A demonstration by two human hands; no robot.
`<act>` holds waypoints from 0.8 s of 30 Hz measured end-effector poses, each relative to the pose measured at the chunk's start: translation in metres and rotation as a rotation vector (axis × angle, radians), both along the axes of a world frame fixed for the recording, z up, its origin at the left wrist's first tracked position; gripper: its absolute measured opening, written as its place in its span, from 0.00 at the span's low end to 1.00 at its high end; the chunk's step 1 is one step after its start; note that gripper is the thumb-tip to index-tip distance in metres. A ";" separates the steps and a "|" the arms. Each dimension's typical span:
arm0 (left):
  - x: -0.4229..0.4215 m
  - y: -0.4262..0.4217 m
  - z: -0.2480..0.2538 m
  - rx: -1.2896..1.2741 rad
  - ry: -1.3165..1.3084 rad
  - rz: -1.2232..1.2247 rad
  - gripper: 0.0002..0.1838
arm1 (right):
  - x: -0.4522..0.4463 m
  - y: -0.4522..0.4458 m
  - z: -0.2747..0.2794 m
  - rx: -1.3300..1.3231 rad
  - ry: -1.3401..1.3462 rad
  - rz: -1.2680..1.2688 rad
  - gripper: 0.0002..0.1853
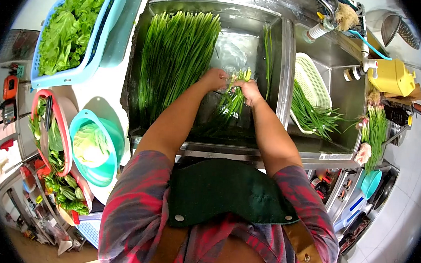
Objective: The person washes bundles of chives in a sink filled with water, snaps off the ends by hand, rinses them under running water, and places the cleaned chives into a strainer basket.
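Note:
My right hand [250,91] is wrapped round a small bunch of green chives [231,103], near its pale cut ends. The bunch's green ends point down toward the near side of the steel sink [268,130]. Just left of the bunch is my left hand [215,79], its fingers curled in; what they pinch, if anything, is hard to make out. A large pile of long chives [176,62] lies along the sink's left side. Several loose stalks [267,62] rest by the right wall. Water shows at the far middle of the basin.
The second basin, at right, holds a cream basket [313,72] with chives [313,113] spilling out. A yellow jug [389,80] and a tap [368,66] stand beyond. At left are a blue basket [66,81] of lettuce, a turquoise colander [116,130] with cabbage, and a red-rimmed tub [65,122].

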State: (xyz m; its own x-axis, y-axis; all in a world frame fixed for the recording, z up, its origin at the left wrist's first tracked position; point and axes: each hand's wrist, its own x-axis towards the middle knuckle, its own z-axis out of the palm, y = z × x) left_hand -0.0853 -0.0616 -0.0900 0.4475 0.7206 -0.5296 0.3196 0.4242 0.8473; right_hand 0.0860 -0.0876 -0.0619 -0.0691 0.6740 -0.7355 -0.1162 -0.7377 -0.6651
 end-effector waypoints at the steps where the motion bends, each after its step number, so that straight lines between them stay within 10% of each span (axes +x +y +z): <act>1: 0.000 0.000 -0.003 0.054 0.118 -0.048 0.19 | -0.003 -0.001 0.009 -0.008 0.022 -0.039 0.12; 17: -0.034 -0.007 0.035 -0.403 -0.268 0.016 0.16 | 0.004 0.002 0.014 0.254 0.035 0.163 0.09; 24: -0.001 -0.012 0.031 0.173 0.029 -0.090 0.14 | -0.001 -0.004 0.012 0.111 0.046 0.101 0.19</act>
State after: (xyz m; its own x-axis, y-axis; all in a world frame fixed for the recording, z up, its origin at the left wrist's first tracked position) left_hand -0.0861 -0.0733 -0.0585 0.5010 0.7596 -0.4148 0.3751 0.2414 0.8950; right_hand 0.0854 -0.0915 -0.0501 -0.1722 0.7390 -0.6513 -0.0770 -0.6692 -0.7390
